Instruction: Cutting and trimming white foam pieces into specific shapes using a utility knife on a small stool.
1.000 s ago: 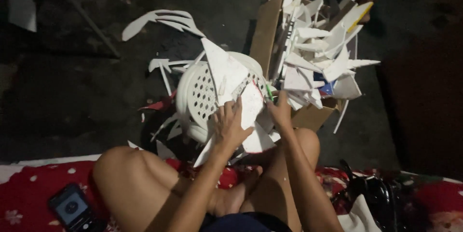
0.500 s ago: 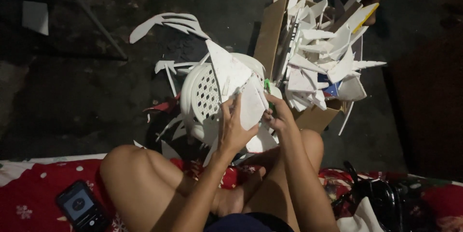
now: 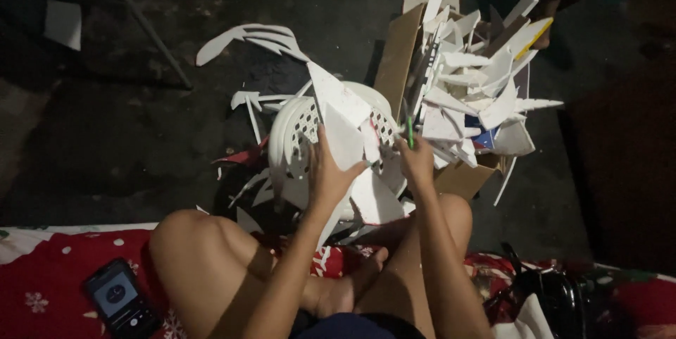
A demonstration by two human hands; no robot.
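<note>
My left hand (image 3: pixel 328 172) grips a white foam board piece (image 3: pixel 343 124) that rests over a white perforated plastic stool (image 3: pixel 296 131). My right hand (image 3: pixel 417 161) is closed around a thin green-handled tool (image 3: pixel 410 130), its tip near the board's right edge. Both hands sit just beyond my bent knees. More white offcuts (image 3: pixel 373 198) lie under the board by my legs.
A cardboard box (image 3: pixel 400 54) stuffed with several white foam scraps (image 3: pixel 486 85) stands to the right. Cut white shapes (image 3: pixel 246 36) lie on the dark floor at left. A phone (image 3: pixel 120 300) rests on the red cloth (image 3: pixel 42 290); a dark bag (image 3: pixel 556 297) sits at right.
The view has shifted slightly. My hands stay on the board and tool, with the left hand's grip a little higher on the piece.
</note>
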